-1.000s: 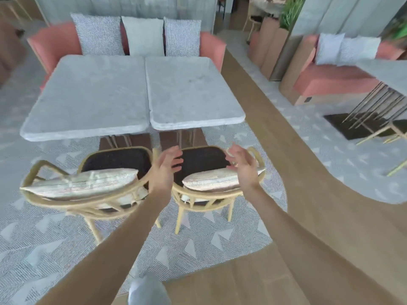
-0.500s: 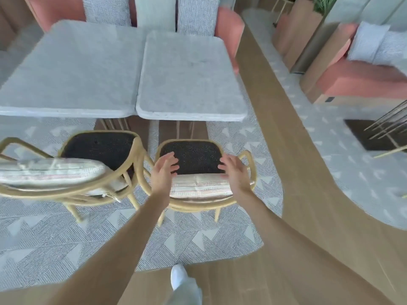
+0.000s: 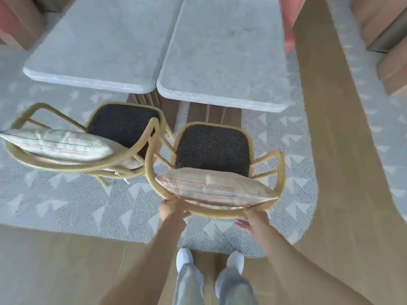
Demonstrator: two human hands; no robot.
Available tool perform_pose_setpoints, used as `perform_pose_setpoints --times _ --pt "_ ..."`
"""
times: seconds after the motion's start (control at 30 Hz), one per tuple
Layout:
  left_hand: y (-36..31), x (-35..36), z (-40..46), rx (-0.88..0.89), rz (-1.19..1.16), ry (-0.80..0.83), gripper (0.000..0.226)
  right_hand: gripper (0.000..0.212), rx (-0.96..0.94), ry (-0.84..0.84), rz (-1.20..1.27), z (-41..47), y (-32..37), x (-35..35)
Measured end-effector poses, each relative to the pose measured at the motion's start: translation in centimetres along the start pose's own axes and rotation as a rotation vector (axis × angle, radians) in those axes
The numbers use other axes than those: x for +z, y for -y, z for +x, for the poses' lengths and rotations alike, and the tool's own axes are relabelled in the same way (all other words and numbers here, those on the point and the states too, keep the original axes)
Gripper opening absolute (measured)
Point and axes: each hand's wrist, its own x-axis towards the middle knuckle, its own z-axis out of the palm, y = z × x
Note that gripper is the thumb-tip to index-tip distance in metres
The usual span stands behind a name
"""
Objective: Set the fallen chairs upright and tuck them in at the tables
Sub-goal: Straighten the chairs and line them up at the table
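Both hands grip the curved back rail of the right chair (image 3: 212, 150), low in the middle of the frame: the left hand (image 3: 170, 211) is wrapped round the rail at its left bend, and the right hand (image 3: 253, 217) holds it at the right bend, fingers curled under the rail and thumb on top. Taking the rail at its two ends, one hand each side, probably keeps the chair square to the desk while it is pushed, so that it does not swing toward its neighbour. A striped cushion (image 3: 217, 187) leans against the inside of the back rail just above the hands, and the dark seat beyond it points at the right desk (image 3: 222, 58), whose near edge lies a little above the seat's front in the picture; the seat is not yet under the top, so the tucking in looks only begun. The left chair (image 3: 88, 139) stands upright too, its own cushion (image 3: 59, 145) across its back, turned at an angle, with its arm close against the right chair's arm, in front of the left desk (image 3: 97, 42). Both chairs stand on a patterned rug (image 3: 88, 208), and the person's white shoes (image 3: 185, 257) are planted on the wooden floor at the rug's edge. Half a second ago the hands hovered open over the seat and cushion; now they have dropped back and closed on the rail. The view has also tipped further down, so the sofa behind the desks is almost out of the frame.
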Motion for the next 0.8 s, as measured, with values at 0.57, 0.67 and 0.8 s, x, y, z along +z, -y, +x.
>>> perform_pose_setpoints --times 0.57,0.67,0.8 --pt "-3.6 3.1 4.3 0.027 -0.16 -0.014 0.056 0.022 -0.087 -0.102 0.066 3.6 4.5 2.1" --pt "-4.1 3.1 4.9 0.023 -0.14 0.02 0.05 0.025 -0.084 -0.096 0.052 3.9 5.1 2.3" --pt "-4.2 2.9 5.3 -0.009 -0.088 0.068 0.036 0.023 -0.034 -0.128 -0.009 3.6 5.1 2.1"
